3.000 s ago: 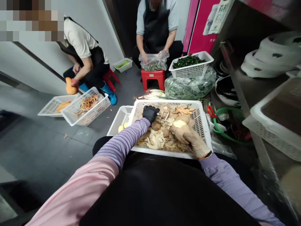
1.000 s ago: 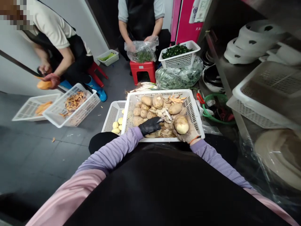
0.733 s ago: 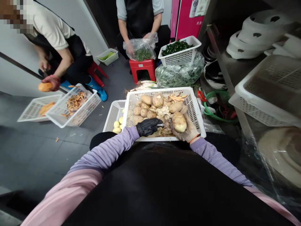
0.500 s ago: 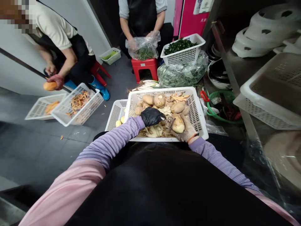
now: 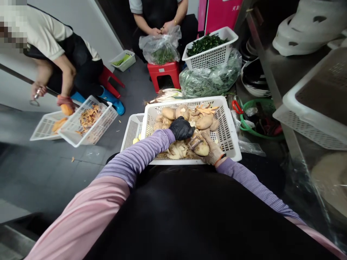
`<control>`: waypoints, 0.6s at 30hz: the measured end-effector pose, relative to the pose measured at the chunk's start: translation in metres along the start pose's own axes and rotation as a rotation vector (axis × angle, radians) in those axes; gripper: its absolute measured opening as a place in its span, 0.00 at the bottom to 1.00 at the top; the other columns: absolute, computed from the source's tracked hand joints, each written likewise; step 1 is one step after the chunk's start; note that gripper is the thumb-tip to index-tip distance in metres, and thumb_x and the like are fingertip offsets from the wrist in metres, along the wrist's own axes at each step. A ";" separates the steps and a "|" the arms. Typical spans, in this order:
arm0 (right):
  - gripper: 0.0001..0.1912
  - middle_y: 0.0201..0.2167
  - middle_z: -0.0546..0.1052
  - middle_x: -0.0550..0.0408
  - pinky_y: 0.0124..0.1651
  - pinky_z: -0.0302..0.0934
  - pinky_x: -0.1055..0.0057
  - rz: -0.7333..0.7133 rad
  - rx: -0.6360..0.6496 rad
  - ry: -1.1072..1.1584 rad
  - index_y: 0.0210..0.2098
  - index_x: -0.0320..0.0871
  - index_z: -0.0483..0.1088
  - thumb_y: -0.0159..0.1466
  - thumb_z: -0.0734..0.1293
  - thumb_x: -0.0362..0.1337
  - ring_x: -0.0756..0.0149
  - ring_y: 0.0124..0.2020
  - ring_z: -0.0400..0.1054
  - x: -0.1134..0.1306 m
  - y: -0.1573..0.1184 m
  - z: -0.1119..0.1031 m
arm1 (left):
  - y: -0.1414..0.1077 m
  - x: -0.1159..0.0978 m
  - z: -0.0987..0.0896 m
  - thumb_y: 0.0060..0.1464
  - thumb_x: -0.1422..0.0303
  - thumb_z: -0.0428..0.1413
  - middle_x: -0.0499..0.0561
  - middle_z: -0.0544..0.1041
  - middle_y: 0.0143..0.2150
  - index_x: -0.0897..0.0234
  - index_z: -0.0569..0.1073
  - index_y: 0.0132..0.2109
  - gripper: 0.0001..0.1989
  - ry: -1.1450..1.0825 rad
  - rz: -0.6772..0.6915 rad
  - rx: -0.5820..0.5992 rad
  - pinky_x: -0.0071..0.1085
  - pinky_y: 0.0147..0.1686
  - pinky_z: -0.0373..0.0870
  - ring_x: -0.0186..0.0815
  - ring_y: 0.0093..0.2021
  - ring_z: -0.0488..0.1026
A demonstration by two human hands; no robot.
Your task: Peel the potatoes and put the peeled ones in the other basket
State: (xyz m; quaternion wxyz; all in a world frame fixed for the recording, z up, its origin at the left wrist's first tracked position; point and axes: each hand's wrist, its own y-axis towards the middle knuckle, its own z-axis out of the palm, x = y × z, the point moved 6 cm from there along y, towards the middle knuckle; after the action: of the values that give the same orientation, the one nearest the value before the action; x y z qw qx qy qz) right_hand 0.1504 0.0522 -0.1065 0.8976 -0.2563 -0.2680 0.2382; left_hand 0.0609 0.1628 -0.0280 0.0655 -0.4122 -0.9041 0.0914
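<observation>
My left hand [image 5: 181,128], in a black glove, is closed around the handle of a peeler [image 5: 195,142]. The peeler's head lies against a partly peeled potato [image 5: 202,148], whose bare flesh shows pale yellow. That potato sits in my right hand [image 5: 214,148], which wears a soiled light glove with an orange band at the wrist. Both hands are over a white perforated basket [image 5: 233,144] close to my lap. Inside it lie several unpeeled potatoes [image 5: 204,122], potato peelings [image 5: 177,150] and some orange peelings [image 5: 207,109].
Another white basket [image 5: 130,126] with peeled potatoes stands partly beneath mine. At left, a co-worker [image 5: 54,39] sits by baskets of orange peelings [image 5: 90,117]. Ahead, another person [image 5: 159,18] handles a bag of greens [image 5: 162,54] on a red stool [image 5: 164,74]. A metal shelf [image 5: 273,72] edges the right.
My left hand has moved slightly right with the peeler across the potato. The left co-worker's peeler hand has swung away from the orange vegetable. The view has shifted a little.
</observation>
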 end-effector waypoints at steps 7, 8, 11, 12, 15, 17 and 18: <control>0.16 0.36 0.82 0.55 0.51 0.74 0.60 -0.119 -0.030 -0.139 0.42 0.48 0.73 0.58 0.72 0.48 0.56 0.47 0.77 0.010 0.006 0.000 | 0.011 0.041 0.005 0.66 0.64 0.41 0.65 0.80 0.39 0.76 0.80 0.39 0.25 0.026 -0.096 0.042 0.41 0.46 0.63 0.45 0.41 0.76; 0.16 0.36 0.82 0.56 0.53 0.73 0.59 -0.154 -0.052 -0.152 0.42 0.49 0.73 0.57 0.72 0.47 0.55 0.48 0.76 0.012 0.007 -0.001 | 0.014 0.034 0.004 0.67 0.64 0.41 0.65 0.80 0.40 0.76 0.80 0.39 0.25 0.020 -0.029 0.030 0.39 0.47 0.63 0.44 0.41 0.76; 0.16 0.38 0.82 0.55 0.56 0.71 0.60 -0.149 -0.067 -0.207 0.42 0.48 0.73 0.56 0.72 0.47 0.56 0.52 0.75 0.015 0.008 -0.003 | 0.023 0.038 0.005 0.67 0.64 0.42 0.65 0.80 0.41 0.78 0.79 0.42 0.25 0.035 -0.076 0.080 0.36 0.44 0.63 0.43 0.41 0.75; 0.17 0.39 0.82 0.55 0.56 0.71 0.60 -0.126 -0.050 -0.229 0.42 0.48 0.73 0.56 0.72 0.47 0.55 0.53 0.74 0.015 0.008 -0.002 | 0.025 0.045 0.006 0.67 0.63 0.42 0.65 0.80 0.41 0.79 0.79 0.42 0.25 0.037 -0.146 0.104 0.35 0.43 0.64 0.43 0.41 0.76; 0.21 0.41 0.82 0.55 0.55 0.71 0.57 -0.203 -0.021 -0.241 0.43 0.49 0.73 0.53 0.74 0.49 0.54 0.53 0.74 0.023 0.004 -0.001 | 0.029 0.053 0.000 0.66 0.61 0.43 0.64 0.81 0.39 0.77 0.80 0.40 0.26 -0.017 -0.192 0.041 0.35 0.42 0.65 0.43 0.39 0.76; 0.23 0.39 0.82 0.58 0.53 0.72 0.56 -0.292 -0.001 -0.213 0.43 0.51 0.72 0.50 0.76 0.48 0.54 0.51 0.75 0.029 0.002 0.001 | 0.032 0.045 -0.004 0.66 0.60 0.43 0.64 0.81 0.37 0.75 0.81 0.38 0.27 -0.079 -0.081 -0.038 0.35 0.43 0.65 0.43 0.40 0.77; 0.23 0.38 0.82 0.58 0.51 0.73 0.56 -0.306 0.022 -0.205 0.44 0.51 0.71 0.51 0.76 0.48 0.55 0.50 0.76 0.031 0.000 0.003 | 0.033 0.042 -0.005 0.65 0.59 0.43 0.65 0.81 0.37 0.75 0.81 0.38 0.27 -0.094 -0.051 -0.056 0.36 0.44 0.65 0.43 0.40 0.77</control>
State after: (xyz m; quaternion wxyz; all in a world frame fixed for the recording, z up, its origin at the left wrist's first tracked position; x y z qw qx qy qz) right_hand 0.1715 0.0710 -0.0934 0.8942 -0.1772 -0.3911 0.1267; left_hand 0.0587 0.2162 -0.0286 0.0137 -0.3861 -0.9185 0.0838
